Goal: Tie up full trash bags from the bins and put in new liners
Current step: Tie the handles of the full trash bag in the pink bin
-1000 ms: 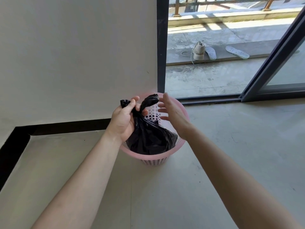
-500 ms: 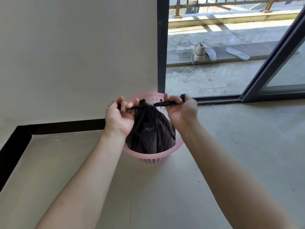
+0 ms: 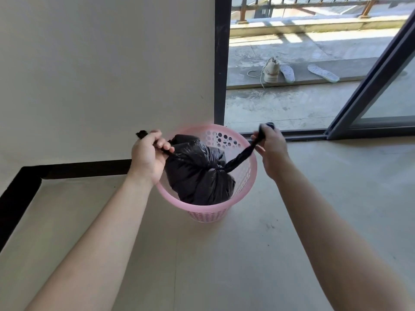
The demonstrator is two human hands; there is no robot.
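A full black trash bag [image 3: 197, 176] sits inside a pink perforated bin [image 3: 244, 178] on the floor. Two twisted ends of the bag stretch out sideways from a knot on its top. My left hand [image 3: 148, 153] grips the left end over the bin's left rim, with a short tail sticking out past the fist. My right hand [image 3: 269, 147] grips the right end above the bin's right rim, and that strand runs taut down to the knot.
A pale wall [image 3: 107, 75] with a black skirting stands behind the bin. To the right, an open sliding door [image 3: 372, 90] leads to a balcony with a shoe [image 3: 272, 71] and two insoles [image 3: 323, 73]. Bare concrete floor [image 3: 224, 254] lies around the bin.
My hands have moved apart, pulling the two bag ends outward. The bag has sunk lower into the bin and the knot has drawn tighter.
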